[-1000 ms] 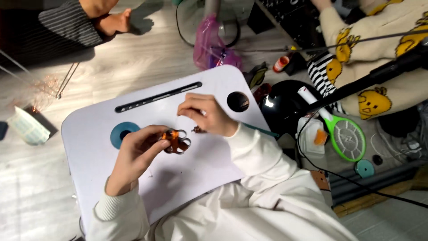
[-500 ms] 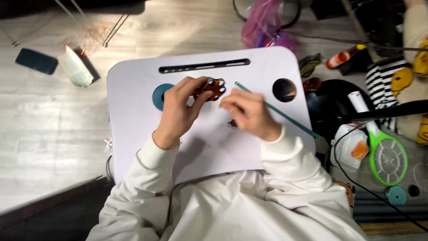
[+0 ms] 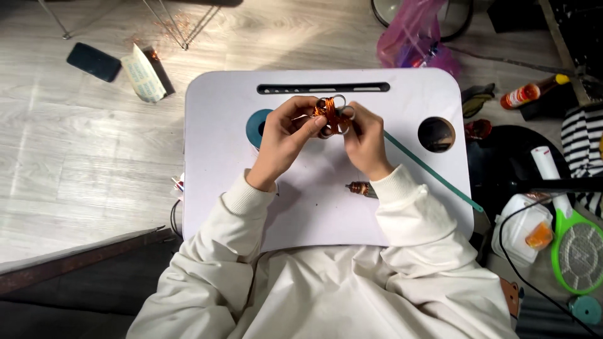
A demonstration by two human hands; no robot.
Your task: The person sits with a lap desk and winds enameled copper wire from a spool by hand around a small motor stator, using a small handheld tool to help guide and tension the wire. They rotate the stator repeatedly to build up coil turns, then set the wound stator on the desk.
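Copper-wound coil (image 3: 329,113) between both hands

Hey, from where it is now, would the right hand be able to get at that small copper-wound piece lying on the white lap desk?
Probably yes. The small copper-wound piece lies bare on the white lap desk, beside the right wrist. But the right hand and left hand both grip the copper wire coil, so it must let go first.

showing glossy copper wire (image 3: 328,113) wound on shiny metal rings, gleaming against a smooth matt white plastic lap tray (image 3: 213,157); lying underneath, pale wood-grain floor (image 3: 75,157); wearing soft cream cloth sleeves (image 3: 232,220).
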